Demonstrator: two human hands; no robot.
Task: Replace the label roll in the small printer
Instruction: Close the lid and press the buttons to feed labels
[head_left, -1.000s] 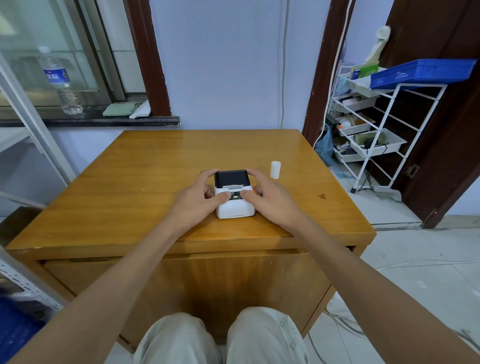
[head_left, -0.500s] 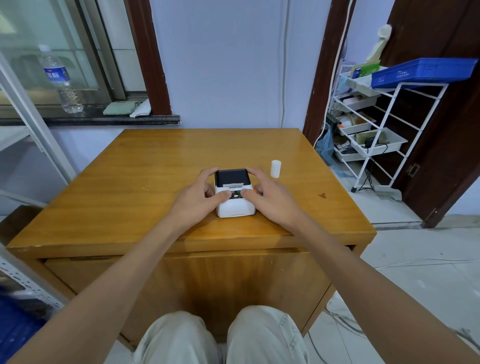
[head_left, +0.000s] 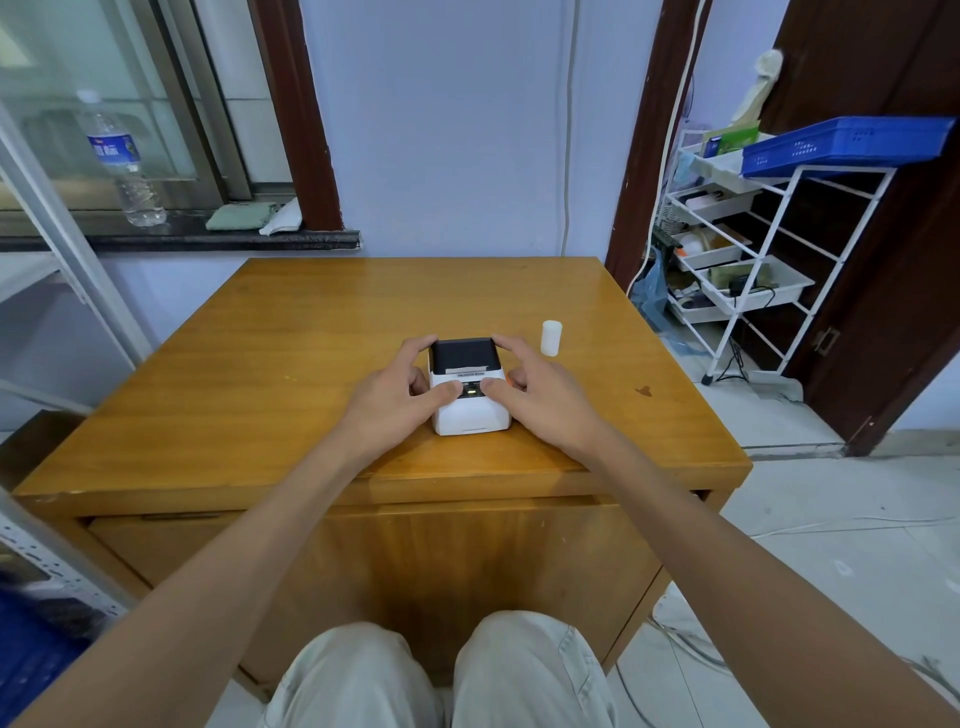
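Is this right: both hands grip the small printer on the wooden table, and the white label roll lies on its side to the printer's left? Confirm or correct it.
Wrong in one respect. Both hands, left and right, do grip the printer on the wooden table, but the head view shows the white label roll standing upright to the printer's right.

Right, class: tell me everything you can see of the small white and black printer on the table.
The small white and black printer is a boxy plastic unit, white body with a black closed lid at the far end and a white strip at the lid's near edge. It sits flat near the front of the wooden table. The left hand and right hand grip its sides, thumbs on top by a small lit panel.
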